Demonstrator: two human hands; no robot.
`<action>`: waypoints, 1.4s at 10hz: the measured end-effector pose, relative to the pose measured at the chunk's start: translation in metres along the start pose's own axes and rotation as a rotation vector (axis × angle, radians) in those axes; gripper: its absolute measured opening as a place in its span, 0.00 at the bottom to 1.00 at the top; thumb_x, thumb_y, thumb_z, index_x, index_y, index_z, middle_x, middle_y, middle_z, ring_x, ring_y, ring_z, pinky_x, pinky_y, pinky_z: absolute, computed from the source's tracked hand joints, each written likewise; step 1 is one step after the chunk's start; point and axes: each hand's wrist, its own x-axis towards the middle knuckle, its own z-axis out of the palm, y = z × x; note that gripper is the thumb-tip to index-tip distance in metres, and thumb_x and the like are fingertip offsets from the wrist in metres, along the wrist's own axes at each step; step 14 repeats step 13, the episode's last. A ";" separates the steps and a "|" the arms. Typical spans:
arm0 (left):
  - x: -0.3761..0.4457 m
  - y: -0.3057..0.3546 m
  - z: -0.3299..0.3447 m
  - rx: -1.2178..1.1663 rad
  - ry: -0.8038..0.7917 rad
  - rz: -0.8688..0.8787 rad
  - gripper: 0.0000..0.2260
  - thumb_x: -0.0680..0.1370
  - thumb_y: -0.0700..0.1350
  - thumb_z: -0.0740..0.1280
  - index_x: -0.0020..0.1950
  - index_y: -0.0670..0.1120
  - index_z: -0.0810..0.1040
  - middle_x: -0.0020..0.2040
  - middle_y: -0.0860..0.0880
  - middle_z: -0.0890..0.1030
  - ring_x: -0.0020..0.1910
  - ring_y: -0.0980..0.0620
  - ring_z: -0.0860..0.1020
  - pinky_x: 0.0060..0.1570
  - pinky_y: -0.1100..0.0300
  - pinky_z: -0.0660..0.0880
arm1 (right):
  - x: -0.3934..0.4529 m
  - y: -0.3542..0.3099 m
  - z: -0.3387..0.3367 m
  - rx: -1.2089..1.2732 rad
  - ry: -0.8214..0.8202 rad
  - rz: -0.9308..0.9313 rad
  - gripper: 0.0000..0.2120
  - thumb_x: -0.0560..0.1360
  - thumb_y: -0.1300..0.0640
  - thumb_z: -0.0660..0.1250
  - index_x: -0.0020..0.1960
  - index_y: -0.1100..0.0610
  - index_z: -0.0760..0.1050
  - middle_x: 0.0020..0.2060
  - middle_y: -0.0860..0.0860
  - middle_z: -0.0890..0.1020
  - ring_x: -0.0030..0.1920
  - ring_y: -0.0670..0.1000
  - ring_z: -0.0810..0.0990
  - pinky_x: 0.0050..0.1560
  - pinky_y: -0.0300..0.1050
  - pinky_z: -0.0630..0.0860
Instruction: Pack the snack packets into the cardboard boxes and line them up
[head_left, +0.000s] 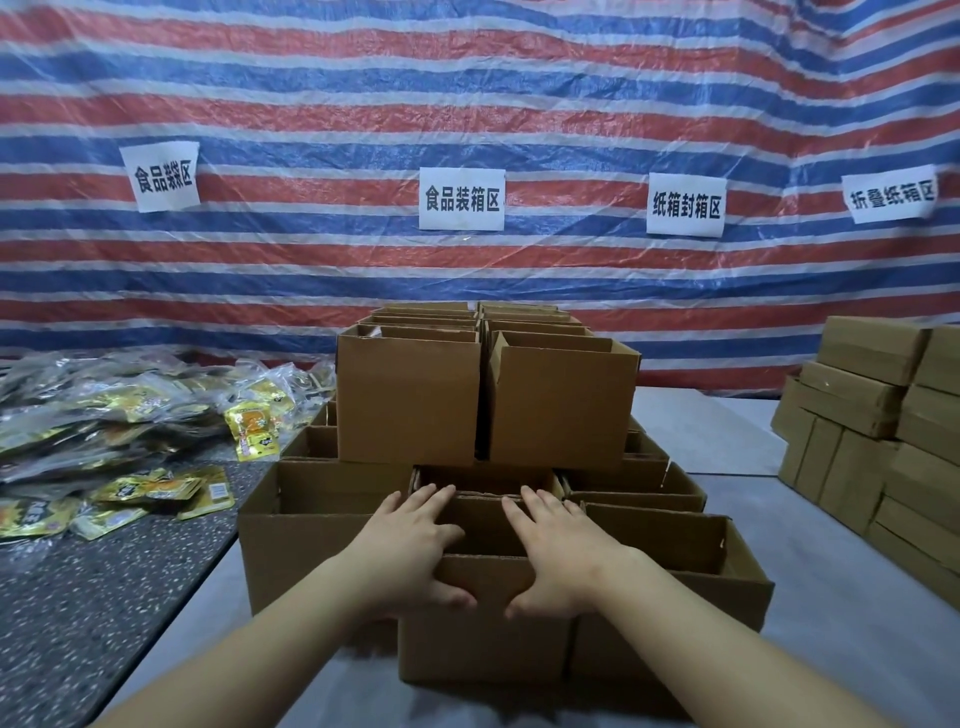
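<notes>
1. Nearest the camera, the front middle cardboard box (483, 623) stands open-topped at the table's near edge. Both hands hold it: the left hand (410, 545) and right hand (558, 545) each lay their fingers over the open top toward the far wall, with thumbs hooked down on the near wall. This two-sided grip looks meant to lift or slide the box squarely.
2. What is in that box cannot be told; its inside is dark and partly covered by the hands.
3. Open boxes stand touching it on both sides, the left neighbour box (311, 525) and right neighbour box (691, 561), with more rows behind.
4. Two upper boxes (410, 400) sit stacked on the rows, probably to save table room.
5. The snack packets (130, 415) lie heaped on the dark speckled table (78, 623) to the left, still unpacked, within easy reach.
6. Closed cartons (872, 415) are stacked at the right.
</notes>
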 end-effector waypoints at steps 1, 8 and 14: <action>-0.002 -0.001 -0.005 -0.015 0.031 0.010 0.42 0.70 0.76 0.59 0.79 0.56 0.58 0.82 0.48 0.46 0.80 0.48 0.44 0.76 0.45 0.43 | 0.001 0.002 -0.004 0.069 0.002 0.008 0.54 0.71 0.27 0.65 0.82 0.48 0.39 0.82 0.53 0.42 0.81 0.56 0.41 0.79 0.56 0.42; -0.007 0.034 0.008 -0.325 0.431 -0.213 0.22 0.83 0.57 0.50 0.74 0.54 0.70 0.72 0.55 0.71 0.71 0.57 0.67 0.73 0.59 0.61 | -0.007 -0.027 0.011 0.812 0.480 0.295 0.20 0.82 0.46 0.63 0.73 0.47 0.69 0.67 0.44 0.74 0.65 0.46 0.75 0.61 0.41 0.75; -0.029 0.042 0.006 -0.619 0.744 -0.265 0.14 0.83 0.51 0.60 0.65 0.50 0.76 0.62 0.55 0.77 0.63 0.56 0.74 0.64 0.66 0.67 | -0.025 -0.024 0.008 0.990 0.620 0.240 0.07 0.81 0.52 0.65 0.58 0.44 0.76 0.51 0.38 0.77 0.55 0.42 0.78 0.46 0.28 0.71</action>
